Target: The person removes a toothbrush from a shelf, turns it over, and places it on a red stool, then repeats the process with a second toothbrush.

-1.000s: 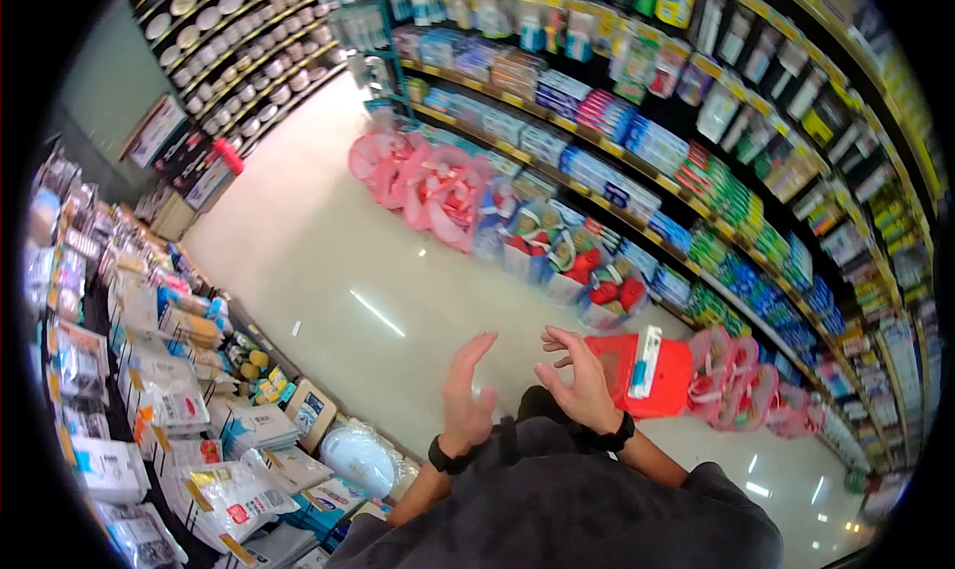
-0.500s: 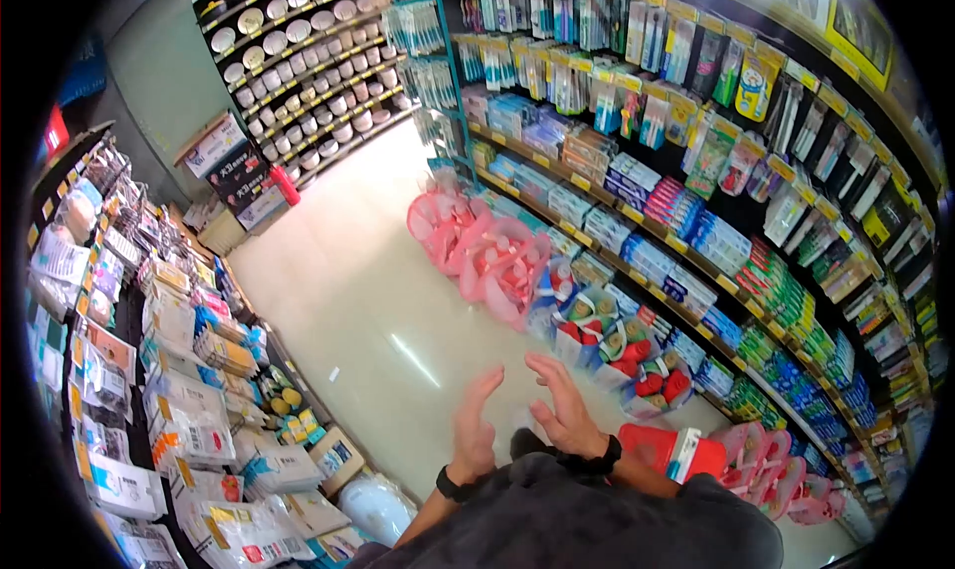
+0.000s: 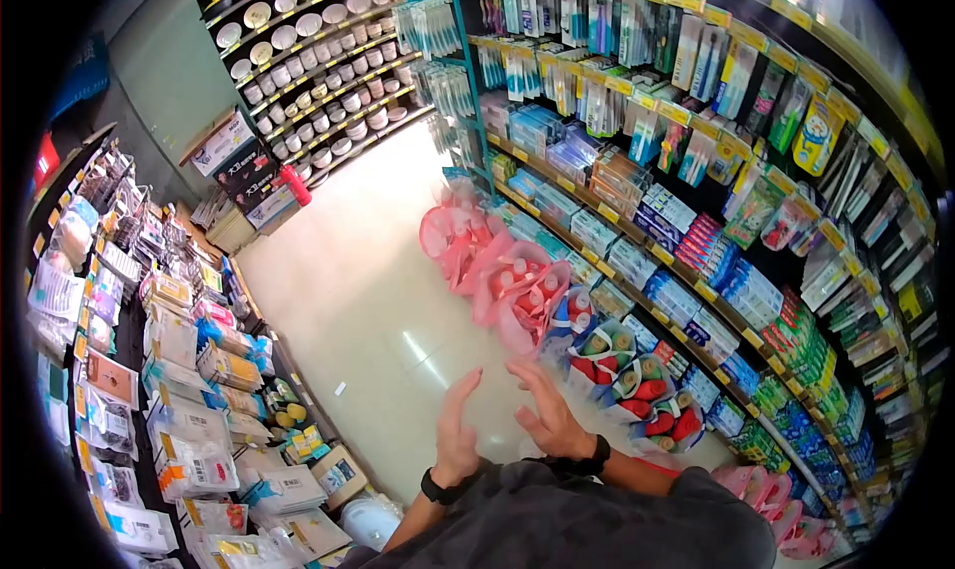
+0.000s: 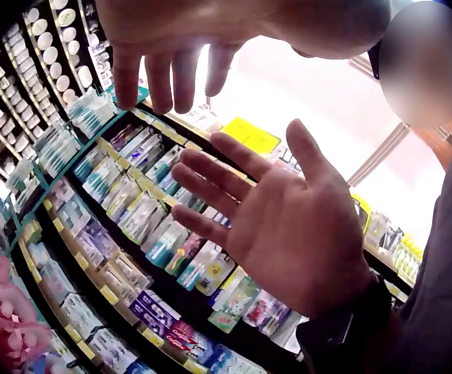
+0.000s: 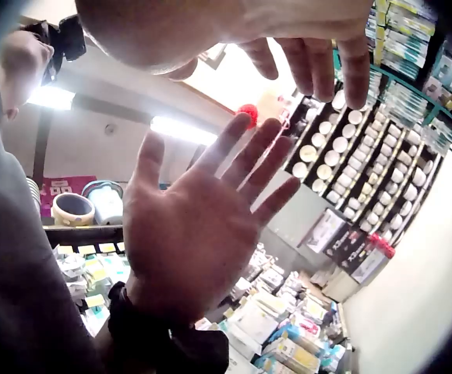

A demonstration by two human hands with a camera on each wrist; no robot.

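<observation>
Left hand (image 3: pixel 458 432) and right hand (image 3: pixel 545 417) are both up in front of us, palms facing, fingers spread and holding nothing, over the aisle floor (image 3: pixel 368 290) beside the shelves (image 3: pixel 686 231).

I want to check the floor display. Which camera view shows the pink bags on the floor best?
The head view: the pink bags stand on the aisle floor under the shelves. The left wrist view shows only a blurred pink patch at its lower left edge; the right wrist view, a pink sliver at its right edge.
</observation>
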